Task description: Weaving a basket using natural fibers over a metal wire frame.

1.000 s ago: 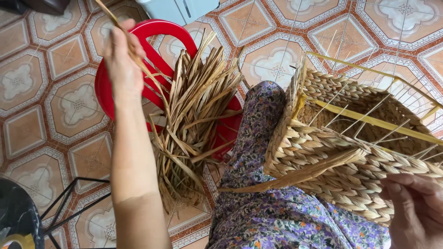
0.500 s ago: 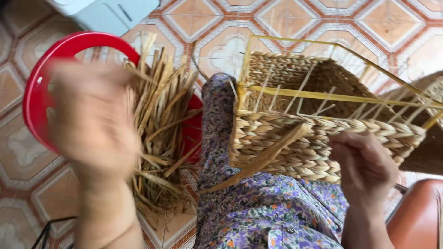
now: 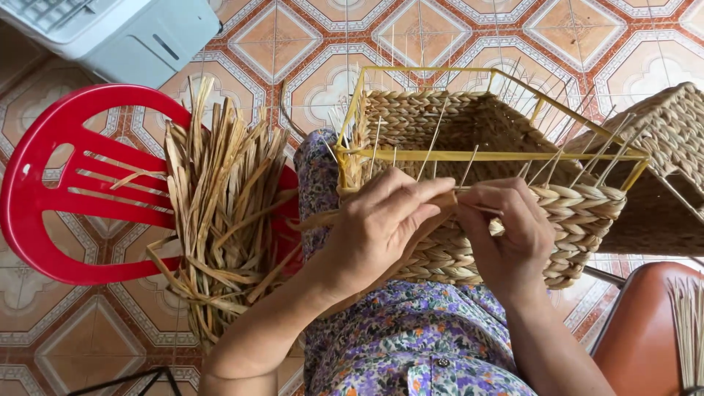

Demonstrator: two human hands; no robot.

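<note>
**Both hands at the basket rim**

I see the left hand (image 3: 381,227) and right hand (image 3: 506,235) close together at the near wall of the woven basket (image 3: 469,147), which rests on the lap. Left fingers are curled tight, pinching a flat dry straw strand (image 3: 315,218) that trails off to the left of the basket. Right fingers are pinched narrow on the same strand, up vs. the wall.

To do it well, I think: keep the strand flat & pulled snug, tuck it btw. the thin upright sticks, no gaps.

The basket is thick, bumpy braid on a yellow wire frame (image 3: 499,155). Left of the basket, a pile of dry straw (image 3: 220,205) lies on a smooth red plastic chair (image 3: 51,198).
</note>
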